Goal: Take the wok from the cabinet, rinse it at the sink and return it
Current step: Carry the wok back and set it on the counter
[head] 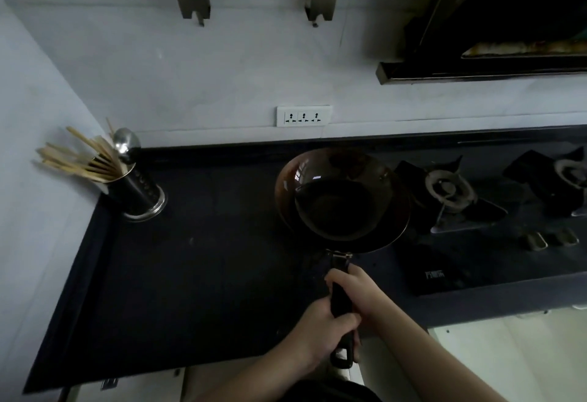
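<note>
A dark round wok [341,200] with a brownish rim is held over the black countertop [190,258], just left of the gas stove. Its long black handle [340,300] runs back toward me. My right hand [357,290] grips the handle nearer the bowl, fingers wrapped around it. My left hand [320,331] grips the same handle closer to its looped end. Whether the wok's base touches the counter cannot be told. No sink or cabinet interior is in view.
A metal utensil holder [136,189] with chopsticks and a ladle stands at the counter's back left corner. A gas stove [476,198] with two burners lies to the right, under a range hood [508,36]. A wall socket [303,116] and two wall brackets are behind.
</note>
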The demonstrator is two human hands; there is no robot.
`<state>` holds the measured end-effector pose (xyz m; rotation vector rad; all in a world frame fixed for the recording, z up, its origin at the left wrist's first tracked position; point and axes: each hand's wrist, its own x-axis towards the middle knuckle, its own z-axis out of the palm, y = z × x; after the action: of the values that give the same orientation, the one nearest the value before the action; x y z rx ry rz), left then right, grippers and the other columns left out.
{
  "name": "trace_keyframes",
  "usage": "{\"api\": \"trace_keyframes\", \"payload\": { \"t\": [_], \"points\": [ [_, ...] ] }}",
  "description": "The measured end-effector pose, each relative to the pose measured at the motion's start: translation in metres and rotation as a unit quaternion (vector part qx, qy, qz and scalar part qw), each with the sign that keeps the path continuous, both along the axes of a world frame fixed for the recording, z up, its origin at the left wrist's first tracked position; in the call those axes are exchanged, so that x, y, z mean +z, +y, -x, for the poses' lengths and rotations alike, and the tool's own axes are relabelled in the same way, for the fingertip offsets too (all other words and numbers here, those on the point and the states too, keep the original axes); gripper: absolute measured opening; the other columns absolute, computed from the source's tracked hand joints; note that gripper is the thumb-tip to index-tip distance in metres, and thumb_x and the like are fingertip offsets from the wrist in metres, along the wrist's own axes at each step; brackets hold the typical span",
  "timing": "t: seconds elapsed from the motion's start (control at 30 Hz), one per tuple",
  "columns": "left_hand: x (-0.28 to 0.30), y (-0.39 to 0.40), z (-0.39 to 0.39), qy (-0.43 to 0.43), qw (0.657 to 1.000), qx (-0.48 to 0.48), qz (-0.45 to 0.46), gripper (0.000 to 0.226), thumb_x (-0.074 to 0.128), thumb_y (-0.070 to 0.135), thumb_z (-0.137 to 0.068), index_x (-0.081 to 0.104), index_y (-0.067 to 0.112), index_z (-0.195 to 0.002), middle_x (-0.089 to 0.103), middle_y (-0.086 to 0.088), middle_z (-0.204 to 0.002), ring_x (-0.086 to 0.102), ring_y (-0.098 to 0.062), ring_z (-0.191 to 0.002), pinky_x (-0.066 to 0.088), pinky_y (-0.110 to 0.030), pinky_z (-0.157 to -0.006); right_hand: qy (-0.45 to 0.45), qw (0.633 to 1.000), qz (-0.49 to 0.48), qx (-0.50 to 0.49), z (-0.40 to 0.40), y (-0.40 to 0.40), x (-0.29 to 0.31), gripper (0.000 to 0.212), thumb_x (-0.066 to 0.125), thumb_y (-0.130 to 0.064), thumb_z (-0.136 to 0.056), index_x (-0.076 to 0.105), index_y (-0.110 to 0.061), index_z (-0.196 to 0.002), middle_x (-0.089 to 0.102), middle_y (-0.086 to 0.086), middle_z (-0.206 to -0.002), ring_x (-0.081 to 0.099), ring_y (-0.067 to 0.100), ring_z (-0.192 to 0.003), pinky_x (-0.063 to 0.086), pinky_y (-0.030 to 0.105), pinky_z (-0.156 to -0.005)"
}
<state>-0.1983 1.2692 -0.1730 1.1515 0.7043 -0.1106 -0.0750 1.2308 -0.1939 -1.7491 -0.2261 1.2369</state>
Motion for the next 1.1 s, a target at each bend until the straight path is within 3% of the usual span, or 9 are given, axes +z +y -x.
{"api": "trace_keyframes", "payload": {
  "t": [0.3,0.5,0.67,0.73,0.8,0.9,1.1],
  "points": [
    [-0.009,-0.004,-0.041,0.021,1.000,0.014,-0.005,0.020,0.053,0.001,-0.093,0.053,-0.008,-0.111,0.058,-0.010,-0.060,0.056,-0.020,-0.045,0.051,-0.028,-0.051,0.021,0.999,-0.009,0.024,-0.044,0.002,-0.010,0.007,0.064,-0.007,-0.084,0.058,-0.006,-0.080,0.059,0.001,-0.063,0.057,0.010,-0.054,0.046,0.024,-0.053],
    [-0.013,-0.006,-0.068,0.039,0.999,0.012,-0.003,0.017,0.055,0.007,-0.094,0.058,0.006,-0.111,0.064,-0.004,-0.065,0.063,-0.018,-0.057,0.054,-0.025,-0.058,0.037,0.997,-0.007,0.063,-0.074,0.004,-0.018,0.011,0.067,-0.012,-0.081,0.060,-0.007,-0.087,0.060,0.004,-0.072,0.058,0.014,-0.062,0.049,0.026,-0.058],
    [-0.017,-0.006,-0.089,0.052,0.999,-0.005,-0.015,0.013,0.055,0.014,-0.095,0.059,0.016,-0.108,0.066,-0.005,-0.068,0.065,-0.018,-0.056,0.052,-0.024,-0.056,0.042,0.995,-0.001,0.090,-0.099,0.007,-0.020,0.011,0.068,-0.013,-0.079,0.061,-0.007,-0.086,0.063,0.005,-0.075,0.061,0.017,-0.069,0.050,0.030,-0.066],
    [-0.024,-0.005,-0.100,0.052,0.999,-0.001,-0.014,0.013,0.057,0.016,-0.094,0.059,0.019,-0.106,0.068,-0.006,-0.069,0.066,-0.021,-0.059,0.057,-0.035,-0.065,0.037,0.994,-0.001,0.099,-0.109,0.009,-0.021,0.012,0.068,-0.013,-0.079,0.061,-0.007,-0.086,0.063,0.005,-0.075,0.061,0.019,-0.070,0.050,0.032,-0.067],
    [-0.032,-0.004,-0.109,0.064,0.998,0.002,-0.028,0.016,0.061,0.023,-0.089,0.063,0.028,-0.104,0.071,-0.003,-0.074,0.068,-0.021,-0.067,0.057,-0.048,-0.084,0.037,0.994,-0.004,0.100,-0.118,0.011,-0.021,0.007,0.066,-0.011,-0.080,0.060,-0.008,-0.083,0.062,0.005,-0.074,0.061,0.018,-0.069,0.050,0.031,-0.066],
    [-0.041,-0.008,-0.121,0.080,0.996,-0.001,-0.047,0.018,0.062,0.028,-0.087,0.064,0.031,-0.105,0.073,-0.001,-0.079,0.069,-0.018,-0.073,0.053,-0.051,-0.095,0.043,0.994,-0.003,0.101,-0.129,0.010,-0.026,0.009,0.068,-0.011,-0.077,0.062,-0.008,-0.084,0.063,0.004,-0.074,0.063,0.017,-0.070,0.052,0.031,-0.068],
    [-0.045,-0.025,-0.139,0.068,0.997,0.021,-0.007,0.016,0.057,0.019,-0.094,0.058,0.020,-0.110,0.069,-0.008,-0.071,0.068,-0.023,-0.060,0.057,-0.046,-0.080,0.070,0.992,0.009,0.102,-0.146,-0.002,-0.023,0.011,0.070,-0.010,-0.085,0.063,-0.012,-0.094,0.066,0.000,-0.081,0.066,0.011,-0.071,0.050,0.023,-0.061]
  ]
}}
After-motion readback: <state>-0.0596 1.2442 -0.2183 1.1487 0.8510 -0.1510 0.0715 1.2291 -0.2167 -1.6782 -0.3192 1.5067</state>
